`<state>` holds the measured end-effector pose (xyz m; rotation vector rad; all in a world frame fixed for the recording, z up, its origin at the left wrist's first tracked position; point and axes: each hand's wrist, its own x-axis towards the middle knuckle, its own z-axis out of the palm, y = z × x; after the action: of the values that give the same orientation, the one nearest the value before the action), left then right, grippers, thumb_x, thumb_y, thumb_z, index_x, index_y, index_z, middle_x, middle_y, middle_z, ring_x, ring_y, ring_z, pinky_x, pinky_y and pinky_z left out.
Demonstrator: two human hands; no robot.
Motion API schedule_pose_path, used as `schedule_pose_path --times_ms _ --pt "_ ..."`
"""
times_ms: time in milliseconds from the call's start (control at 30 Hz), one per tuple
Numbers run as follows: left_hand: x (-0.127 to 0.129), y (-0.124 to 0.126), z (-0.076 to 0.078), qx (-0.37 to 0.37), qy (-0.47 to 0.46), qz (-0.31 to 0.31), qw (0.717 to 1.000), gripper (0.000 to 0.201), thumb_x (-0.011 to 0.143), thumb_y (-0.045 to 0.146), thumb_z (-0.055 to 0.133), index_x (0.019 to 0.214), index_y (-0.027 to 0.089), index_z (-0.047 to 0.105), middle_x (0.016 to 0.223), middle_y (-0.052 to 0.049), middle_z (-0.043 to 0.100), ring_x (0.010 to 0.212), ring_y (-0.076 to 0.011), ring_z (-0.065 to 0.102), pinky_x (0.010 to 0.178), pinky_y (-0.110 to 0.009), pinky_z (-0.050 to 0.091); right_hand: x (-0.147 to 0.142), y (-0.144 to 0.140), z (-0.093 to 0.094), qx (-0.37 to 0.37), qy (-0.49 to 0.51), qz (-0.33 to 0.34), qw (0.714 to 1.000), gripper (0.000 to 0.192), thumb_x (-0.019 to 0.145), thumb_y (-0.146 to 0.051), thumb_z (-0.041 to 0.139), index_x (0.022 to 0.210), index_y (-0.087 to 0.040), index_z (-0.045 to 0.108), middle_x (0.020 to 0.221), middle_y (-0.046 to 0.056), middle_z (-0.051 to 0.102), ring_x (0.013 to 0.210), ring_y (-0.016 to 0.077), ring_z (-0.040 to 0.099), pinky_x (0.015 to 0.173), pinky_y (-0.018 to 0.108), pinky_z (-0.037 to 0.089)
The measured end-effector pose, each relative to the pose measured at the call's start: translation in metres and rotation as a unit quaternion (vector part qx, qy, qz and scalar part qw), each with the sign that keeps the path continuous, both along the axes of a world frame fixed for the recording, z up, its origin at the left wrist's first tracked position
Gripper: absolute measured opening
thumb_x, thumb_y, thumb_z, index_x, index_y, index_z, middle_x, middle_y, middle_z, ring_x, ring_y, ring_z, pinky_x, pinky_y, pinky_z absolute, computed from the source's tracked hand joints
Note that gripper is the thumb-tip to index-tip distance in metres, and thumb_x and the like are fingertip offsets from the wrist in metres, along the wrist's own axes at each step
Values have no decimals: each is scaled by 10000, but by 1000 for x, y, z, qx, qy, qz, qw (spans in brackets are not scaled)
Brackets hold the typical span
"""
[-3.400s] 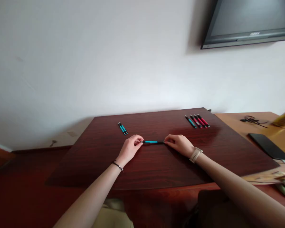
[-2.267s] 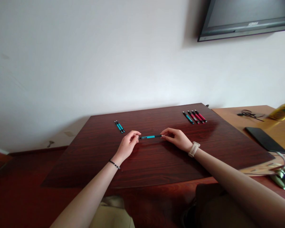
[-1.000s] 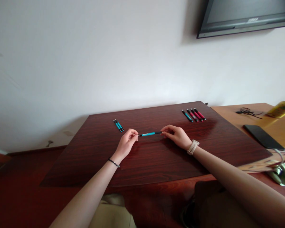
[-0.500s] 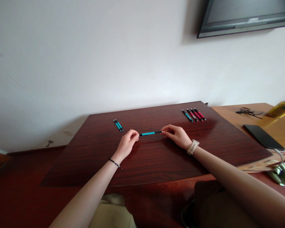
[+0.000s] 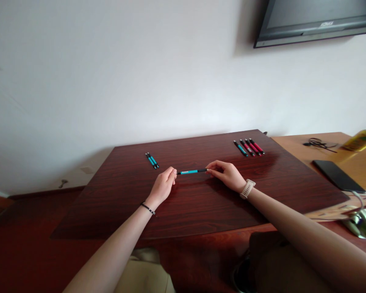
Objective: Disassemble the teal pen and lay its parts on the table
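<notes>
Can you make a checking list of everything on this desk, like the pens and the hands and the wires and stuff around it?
Surface: dark red-brown wooden board lying on a desk, shiny.
Job's things: blue pen held level just above the board.
Clutter: two blue pens side by side at far left; row of four pens, one blue and three red, at far right.
Grippers: left hand pinches the pen's left end; right hand pinches its right end.
Cables: black cable coiled on the lighter desk.
Surroundings: white wall, screen mounted top right, black tablet, yellow bottle.
</notes>
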<state>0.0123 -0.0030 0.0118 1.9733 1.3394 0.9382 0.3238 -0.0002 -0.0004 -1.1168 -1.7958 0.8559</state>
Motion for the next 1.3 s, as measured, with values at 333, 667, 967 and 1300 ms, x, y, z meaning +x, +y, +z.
schedule_pose_path --times_ms 333,667,967,1300 --pt "5 5 -2 -28 -38 32 998 530 1061 576 425 656 235 460 557 16 508 523 -164 514 616 -307 387 -1 -2 3 11 -3 -4 1000 310 962 -534 703 1040 -236 746 883 41 796 804 235 746 801 360 573" --pt "10 6 -1 -87 -135 30 987 514 1029 561 489 649 228 399 542 42 409 465 -112 425 528 -274 351 -3 -4 2 53 -7 -26 998 310 971 -523 709 1044 -227 766 887 41 799 768 212 736 735 319 558" --pt "7 10 1 -118 -229 43 965 509 1025 494 535 635 232 339 547 63 337 446 -91 408 506 -258 332 -3 -12 8 118 6 -81 990 260 1002 -482 688 1069 -241 759 946 53 799 790 221 746 742 333 587" --pt "1 12 -2 -86 -260 65 960 509 1019 520 562 650 228 367 557 60 357 464 -94 415 501 -253 360 15 1 11 91 34 -109 989 285 975 -491 715 1075 -225 741 902 53 785 763 224 736 744 349 581"
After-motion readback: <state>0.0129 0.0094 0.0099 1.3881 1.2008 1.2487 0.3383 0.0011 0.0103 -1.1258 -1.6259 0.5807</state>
